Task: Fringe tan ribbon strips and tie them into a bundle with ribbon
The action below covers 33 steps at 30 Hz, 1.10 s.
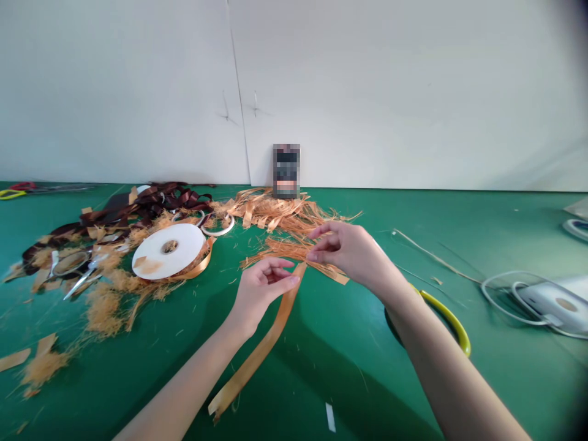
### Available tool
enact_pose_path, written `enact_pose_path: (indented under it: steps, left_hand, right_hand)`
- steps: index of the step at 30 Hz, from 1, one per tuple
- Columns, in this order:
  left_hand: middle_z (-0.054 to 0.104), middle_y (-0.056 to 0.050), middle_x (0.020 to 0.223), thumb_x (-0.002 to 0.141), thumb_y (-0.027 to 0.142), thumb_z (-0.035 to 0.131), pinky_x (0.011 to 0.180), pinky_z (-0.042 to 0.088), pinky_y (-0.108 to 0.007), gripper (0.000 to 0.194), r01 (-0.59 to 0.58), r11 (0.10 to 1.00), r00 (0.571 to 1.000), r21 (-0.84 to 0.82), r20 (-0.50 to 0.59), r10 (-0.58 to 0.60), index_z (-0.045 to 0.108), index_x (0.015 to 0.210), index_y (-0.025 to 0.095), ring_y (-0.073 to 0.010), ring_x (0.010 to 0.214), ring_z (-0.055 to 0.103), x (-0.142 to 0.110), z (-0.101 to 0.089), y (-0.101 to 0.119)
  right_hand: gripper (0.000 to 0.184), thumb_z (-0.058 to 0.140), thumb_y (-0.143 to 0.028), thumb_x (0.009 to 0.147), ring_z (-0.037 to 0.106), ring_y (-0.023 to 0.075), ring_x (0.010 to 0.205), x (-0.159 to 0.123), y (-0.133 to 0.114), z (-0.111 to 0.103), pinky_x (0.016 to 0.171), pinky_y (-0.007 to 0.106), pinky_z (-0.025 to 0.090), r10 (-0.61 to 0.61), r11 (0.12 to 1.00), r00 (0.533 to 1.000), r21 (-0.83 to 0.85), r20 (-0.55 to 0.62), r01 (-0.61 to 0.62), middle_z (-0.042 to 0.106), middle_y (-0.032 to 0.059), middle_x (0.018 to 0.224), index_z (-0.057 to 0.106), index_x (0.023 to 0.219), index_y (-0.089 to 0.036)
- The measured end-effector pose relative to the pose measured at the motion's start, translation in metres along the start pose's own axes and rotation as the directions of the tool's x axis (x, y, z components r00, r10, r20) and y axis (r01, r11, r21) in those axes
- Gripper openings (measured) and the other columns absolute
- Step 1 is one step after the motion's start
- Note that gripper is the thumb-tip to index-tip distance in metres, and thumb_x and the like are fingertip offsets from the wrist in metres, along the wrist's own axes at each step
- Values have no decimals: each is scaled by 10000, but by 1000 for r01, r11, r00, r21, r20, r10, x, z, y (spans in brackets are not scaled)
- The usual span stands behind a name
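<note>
A strip of tan ribbon [271, 340] runs from near the front of the green table up to my two hands. Its far end is frayed into loose threads. My left hand [261, 291] is closed, thumb and fingers pinching the ribbon near that far end. Just right of it, my right hand [346, 254] has thumb and fingers drawn together at the ribbon's tip; whatever sits between them is too fine to make out. Behind the fingers lies a small bunch of fringed ribbon pieces [278, 248], and past it a larger fringed pile [280, 209].
A white ribbon spool [158, 257] lies at left among thread fluff [103, 306], dark brown ribbon [151, 205] and scissors [85, 278]. More scissors [18, 190] are far left. A yellow handle [452, 321] sits by my right forearm. A white device with a cable [558, 303] stands at right.
</note>
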<state>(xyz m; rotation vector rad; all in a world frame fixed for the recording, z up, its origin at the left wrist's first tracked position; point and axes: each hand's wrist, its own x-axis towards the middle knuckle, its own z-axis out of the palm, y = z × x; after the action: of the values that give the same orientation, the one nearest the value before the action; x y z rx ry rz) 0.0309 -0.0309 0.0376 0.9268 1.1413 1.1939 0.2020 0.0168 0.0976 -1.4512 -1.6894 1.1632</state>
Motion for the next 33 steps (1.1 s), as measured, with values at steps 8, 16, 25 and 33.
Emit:
enact_pose_path:
  steps: [8,16,25,33]
  left_hand:
    - [661,28,663,590,214,816,699,498,-229,236,-10,999,1000,-32,3,10,696,790,180,-91,667,605,2,-2,-3]
    - [658,33,662,589,206,824,702,485,-209,233,-9,999,1000,-31,7,9,693,780,178,-79,669,595,2,-2,-3]
    - [653,37,665,595,207,821,704,487,-200,234,7,999,1000,-39,12,-6,699,793,178,-69,668,594,2,-1,-3]
    - [671,37,675,596,201,818,699,490,-183,229,9,999,1000,-44,11,-9,702,792,182,-68,682,611,3,-2,-4]
  right_hand:
    - [267,732,-284,690,680,193,693,-1,-2,-3,656,326,505,3,1000,1000,5,-25,-3,726,32,702,572,884,-195]
    - [319,726,-146,659,694,175,707,1,1,2,653,279,497,57,998,984,26,169,-62,731,19,715,567,935,-178]
    - [275,693,-80,634,640,126,617,4,4,2,670,285,497,46,984,996,169,78,-59,645,-38,608,494,786,-193]
    - [322,729,-194,708,673,139,826,1,4,-5,821,304,488,-121,850,981,526,154,23,580,-60,676,410,753,-210]
